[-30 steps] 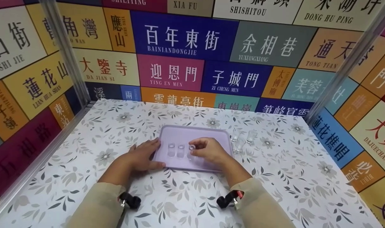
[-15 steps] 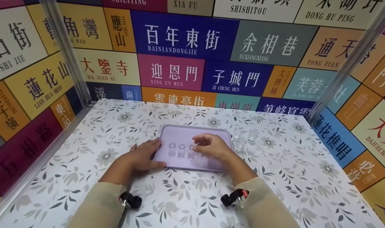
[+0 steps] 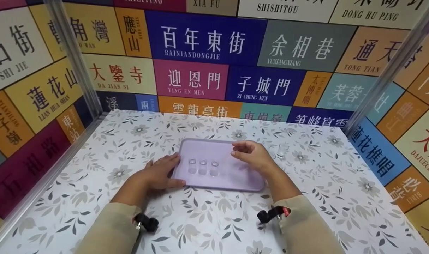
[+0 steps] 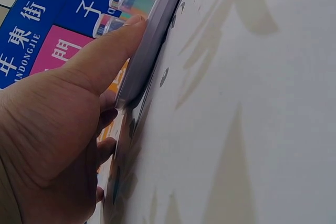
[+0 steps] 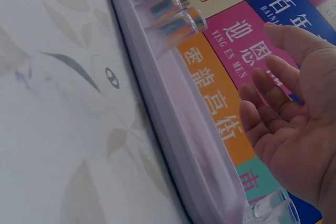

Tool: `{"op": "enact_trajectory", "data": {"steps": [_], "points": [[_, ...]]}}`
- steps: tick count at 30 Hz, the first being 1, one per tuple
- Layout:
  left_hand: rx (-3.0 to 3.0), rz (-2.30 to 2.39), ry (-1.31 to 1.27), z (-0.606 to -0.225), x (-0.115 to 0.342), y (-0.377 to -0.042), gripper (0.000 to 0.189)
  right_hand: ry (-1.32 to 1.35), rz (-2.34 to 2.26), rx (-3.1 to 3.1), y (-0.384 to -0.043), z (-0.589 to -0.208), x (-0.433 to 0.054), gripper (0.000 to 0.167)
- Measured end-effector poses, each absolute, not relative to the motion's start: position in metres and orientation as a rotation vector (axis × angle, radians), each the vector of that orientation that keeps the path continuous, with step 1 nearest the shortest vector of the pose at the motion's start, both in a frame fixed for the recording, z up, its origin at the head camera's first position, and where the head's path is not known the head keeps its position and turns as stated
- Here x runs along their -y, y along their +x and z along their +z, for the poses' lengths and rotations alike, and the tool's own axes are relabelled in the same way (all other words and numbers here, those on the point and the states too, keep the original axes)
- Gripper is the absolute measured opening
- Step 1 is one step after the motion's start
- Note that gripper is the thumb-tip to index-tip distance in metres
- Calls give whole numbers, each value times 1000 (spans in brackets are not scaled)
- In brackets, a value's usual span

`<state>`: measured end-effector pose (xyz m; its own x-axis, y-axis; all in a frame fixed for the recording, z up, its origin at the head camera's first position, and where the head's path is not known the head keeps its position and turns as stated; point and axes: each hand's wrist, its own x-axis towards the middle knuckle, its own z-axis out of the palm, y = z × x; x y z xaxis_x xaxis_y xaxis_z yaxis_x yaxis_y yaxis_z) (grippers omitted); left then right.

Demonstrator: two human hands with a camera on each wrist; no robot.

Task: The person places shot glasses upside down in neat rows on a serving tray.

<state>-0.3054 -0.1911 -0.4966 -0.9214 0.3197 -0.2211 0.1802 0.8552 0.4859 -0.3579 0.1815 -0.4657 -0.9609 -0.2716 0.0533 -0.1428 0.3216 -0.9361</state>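
Three small clear glass cups (image 3: 203,167) stand upright in a row on the left part of a lilac tray (image 3: 232,185). My left hand (image 3: 161,173) rests at the tray's left side, its thumb (image 4: 118,43) against the near rim and its fingers along the left edge. Over the tray's right part hovers my right hand (image 3: 255,157), fingers loosely bent and nothing between them. In the right wrist view that hand (image 5: 299,119) is apart from the row of cups (image 5: 176,27). Another clear cup (image 3: 282,150) stands on the table right of the tray.
More clear cups (image 5: 273,208) show beyond the tray's right end in the right wrist view; the right hand mostly covers them in the head view. A floral cloth (image 3: 207,222) covers the table. Printed panels (image 3: 205,38) and clear corner posts (image 3: 387,70) enclose it.
My right hand has let go of the rightmost cup in the row and moved right and slightly back, towards the cups beside the tray. My left hand has stayed in place.
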Motion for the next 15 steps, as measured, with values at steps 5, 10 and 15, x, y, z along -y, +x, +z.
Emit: {"op": "enact_trajectory", "data": {"steps": [5, 10, 15], "points": [[-2724, 684, 370, -497, 191, -306, 117, -352, -1744, -2476, -362, -459, -200, 48], [-2727, 673, 366, -495, 191, -305, 117, -267, -1800, -2495, -367, -453, -227, 50], [-2730, 666, 362, -494, 191, -305, 117, -170, -1924, -2530, -370, -445, -251, 49]]}}
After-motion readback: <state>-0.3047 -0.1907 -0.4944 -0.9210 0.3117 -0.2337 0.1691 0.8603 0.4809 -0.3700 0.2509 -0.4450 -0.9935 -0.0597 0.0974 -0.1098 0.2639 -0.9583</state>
